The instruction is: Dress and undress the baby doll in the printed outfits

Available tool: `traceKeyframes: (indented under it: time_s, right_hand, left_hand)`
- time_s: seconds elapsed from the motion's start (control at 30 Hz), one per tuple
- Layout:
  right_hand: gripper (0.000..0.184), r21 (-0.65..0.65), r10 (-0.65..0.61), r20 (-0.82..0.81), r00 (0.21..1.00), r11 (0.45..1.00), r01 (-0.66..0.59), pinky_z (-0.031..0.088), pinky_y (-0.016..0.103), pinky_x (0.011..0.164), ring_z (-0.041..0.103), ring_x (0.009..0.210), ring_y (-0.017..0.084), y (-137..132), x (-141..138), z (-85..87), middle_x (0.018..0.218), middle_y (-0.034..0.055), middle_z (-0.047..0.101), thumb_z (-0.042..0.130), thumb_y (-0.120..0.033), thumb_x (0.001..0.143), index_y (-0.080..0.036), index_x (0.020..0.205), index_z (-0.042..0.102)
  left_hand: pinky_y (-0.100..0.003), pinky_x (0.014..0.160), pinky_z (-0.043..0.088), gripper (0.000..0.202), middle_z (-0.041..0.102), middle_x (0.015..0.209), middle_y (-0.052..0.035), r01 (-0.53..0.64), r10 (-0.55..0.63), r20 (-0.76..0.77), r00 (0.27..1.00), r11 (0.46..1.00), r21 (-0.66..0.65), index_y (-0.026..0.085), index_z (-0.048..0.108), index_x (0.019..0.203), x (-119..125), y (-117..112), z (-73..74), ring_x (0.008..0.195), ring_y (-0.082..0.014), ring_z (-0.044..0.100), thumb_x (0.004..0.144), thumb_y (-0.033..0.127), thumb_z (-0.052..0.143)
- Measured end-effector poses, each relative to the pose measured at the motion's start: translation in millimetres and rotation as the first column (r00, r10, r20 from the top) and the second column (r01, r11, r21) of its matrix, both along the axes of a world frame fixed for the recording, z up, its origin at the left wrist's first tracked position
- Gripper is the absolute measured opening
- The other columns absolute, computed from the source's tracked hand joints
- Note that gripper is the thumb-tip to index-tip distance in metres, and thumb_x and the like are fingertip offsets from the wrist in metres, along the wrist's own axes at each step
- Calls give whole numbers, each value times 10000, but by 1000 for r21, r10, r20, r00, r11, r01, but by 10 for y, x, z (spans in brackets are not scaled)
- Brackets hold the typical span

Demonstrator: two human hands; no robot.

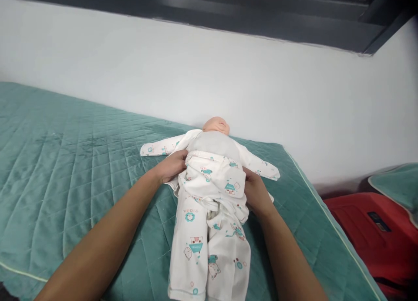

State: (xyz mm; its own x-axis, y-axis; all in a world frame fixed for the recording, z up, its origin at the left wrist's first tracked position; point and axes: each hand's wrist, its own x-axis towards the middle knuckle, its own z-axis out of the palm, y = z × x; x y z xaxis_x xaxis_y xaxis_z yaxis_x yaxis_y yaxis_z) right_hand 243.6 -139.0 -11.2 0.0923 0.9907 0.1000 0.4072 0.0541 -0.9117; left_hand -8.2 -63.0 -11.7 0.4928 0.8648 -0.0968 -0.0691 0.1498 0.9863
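A baby doll [216, 124] lies on its back with its head toward the wall. Its grey torso [214, 143] shows above a pair of white printed baby pants [214, 174], whose waistband circles its middle. The pant legs stretch toward me. A white printed top [259, 164] lies open around the doll, both sleeves spread sideways. My left hand [174, 165] is closed on the pants at the left side of the waist. At the opposite side, my right hand [256, 190] grips the pants, its fingertips partly hidden by the fabric.
A green quilted cover [81, 161] spreads under the doll, with a light piped edge at the right. Behind it rises a white wall [163, 70] below a dark window frame [228, 18]. A red plastic object [369, 231] and more green fabric [396, 185] stand at the right.
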Motion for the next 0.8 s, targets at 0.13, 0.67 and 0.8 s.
traceKeyframes:
  time_s: [0.13,0.67,0.8]
  right_hand:
    - [304,39,-16,31,999,999,15,491,437,889,629,1024,331,17,19,-20,930,34,763,656,-300,714,-229,993,756]
    - [274,111,-49,137,989,993,33,473,376,836,620,944,271,26,-27,-28,967,48,739,542,-277,758,-195,955,714]
    - [261,127,-81,171,982,990,60,461,383,863,619,979,273,0,-65,-20,982,63,733,539,-291,766,-196,945,704]
  left_hand:
    - [-376,812,534,377,745,924,-87,-20,21,19,1000,999,-26,127,696,982,31,-24,51,870,-253,681,609,180,683]
    - [-383,925,493,339,747,969,-85,22,15,-179,984,979,203,131,724,989,-12,-4,23,994,-288,650,691,283,664]
    - [-370,949,476,322,743,966,-86,37,76,-327,942,944,327,134,722,966,-17,-19,63,976,-279,646,731,309,589]
